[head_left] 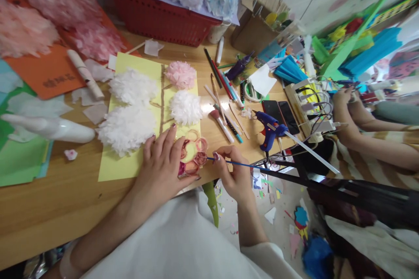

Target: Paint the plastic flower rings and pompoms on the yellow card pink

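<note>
My right hand (233,173) pinches a thin blue paintbrush (240,164). The brush's tip reaches into a round cup of a flower-shaped paint palette (200,158), whose cups are stained red, pink and orange. My left hand (163,159) lies spread over the lower part of a yellow sheet (113,170), its thumb and index finger along the palette's left side; whether it presses on the palette I cannot tell. On the sheet are white paper pompoms (127,130), a smaller white pompom (186,107), a pink pompom (181,75) and a brown painted branch (162,100).
Brushes and pens (221,125) lie right of the sheet, beside a blue glue gun (270,128) and phones (288,117). A white bottle (52,128) lies left. Behind stands a red basket (157,19). At right, another person's hands (343,100) work near a power strip (303,109).
</note>
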Tool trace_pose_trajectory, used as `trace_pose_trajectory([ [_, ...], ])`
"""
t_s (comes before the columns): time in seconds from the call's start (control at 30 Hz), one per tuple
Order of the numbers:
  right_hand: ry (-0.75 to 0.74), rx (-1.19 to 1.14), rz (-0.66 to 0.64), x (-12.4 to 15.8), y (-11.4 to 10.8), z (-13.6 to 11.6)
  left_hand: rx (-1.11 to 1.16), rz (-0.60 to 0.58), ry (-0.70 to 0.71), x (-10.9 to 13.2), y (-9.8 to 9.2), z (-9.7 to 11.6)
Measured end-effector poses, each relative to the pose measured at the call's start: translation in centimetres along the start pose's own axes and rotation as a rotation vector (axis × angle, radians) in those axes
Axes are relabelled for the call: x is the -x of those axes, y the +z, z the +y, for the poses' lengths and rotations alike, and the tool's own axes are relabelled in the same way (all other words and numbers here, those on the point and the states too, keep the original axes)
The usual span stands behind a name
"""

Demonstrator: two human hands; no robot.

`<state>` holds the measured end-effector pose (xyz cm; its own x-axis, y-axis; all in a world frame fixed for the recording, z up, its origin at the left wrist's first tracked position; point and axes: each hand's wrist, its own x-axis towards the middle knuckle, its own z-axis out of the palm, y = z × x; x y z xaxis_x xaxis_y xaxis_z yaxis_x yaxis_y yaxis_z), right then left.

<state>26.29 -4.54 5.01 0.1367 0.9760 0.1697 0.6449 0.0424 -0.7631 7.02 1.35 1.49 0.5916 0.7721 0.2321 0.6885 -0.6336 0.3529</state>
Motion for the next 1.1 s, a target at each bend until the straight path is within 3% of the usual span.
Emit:
trace_pose_trajectory([
  [0.37, 0.214, 0.065, 0.019, 1.2, -0.5, 0.8, 0.003, 0.009, 0.004, -0.1, 0.0, 0.0],
  [1.1, 0.065, 0.172, -0.121, 0.7, -2.6, -0.3, 0.027, 0.003, -0.004, -0.1, 0.1, 0.0],
])
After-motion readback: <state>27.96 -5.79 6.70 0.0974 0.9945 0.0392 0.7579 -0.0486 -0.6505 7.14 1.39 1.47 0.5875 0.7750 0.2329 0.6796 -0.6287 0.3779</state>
